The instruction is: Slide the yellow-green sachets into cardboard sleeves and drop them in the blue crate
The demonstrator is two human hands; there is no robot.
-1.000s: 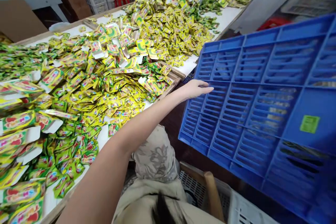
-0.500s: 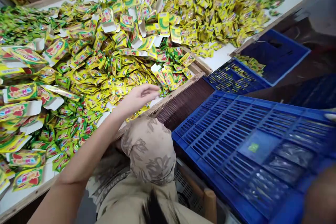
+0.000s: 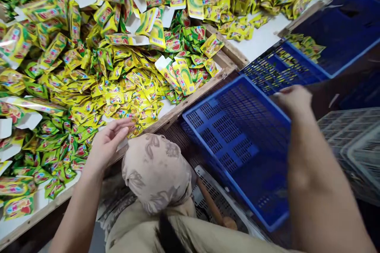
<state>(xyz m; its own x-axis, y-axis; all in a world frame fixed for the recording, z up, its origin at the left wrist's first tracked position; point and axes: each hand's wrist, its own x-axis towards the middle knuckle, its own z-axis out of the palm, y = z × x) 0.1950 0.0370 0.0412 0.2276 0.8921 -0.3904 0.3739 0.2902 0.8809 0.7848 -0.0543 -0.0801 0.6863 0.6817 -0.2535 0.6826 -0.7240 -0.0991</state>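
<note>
My left hand (image 3: 111, 138), fingers loosely stretched and apart, hovers at the table's front edge beside small yellow packets (image 3: 142, 87), with nothing in it. A blue plastic crate (image 3: 225, 126) stands tilted on my right, its open top facing me and nothing showing inside. At the crate's far right rim is my right hand (image 3: 295, 101), its fingers curled and closed at the rim; their tips are partly hidden. Green packets (image 3: 59, 146) and small printed cartons (image 3: 184, 75) lie heaped around the yellow ones on the table.
A wooden rail (image 3: 190, 101) edges the white table. Another blue crate (image 3: 314, 63) with some packets stands beyond. Pale crates (image 3: 353, 142) are at the right. My knee under patterned cloth (image 3: 157, 170) is close to the table, near a perforated grey stool or crate (image 3: 213, 197).
The blue crate has turned from showing its slatted underside to showing its open inside. My right hand has come into view at its rim; my left hand has drawn back left.
</note>
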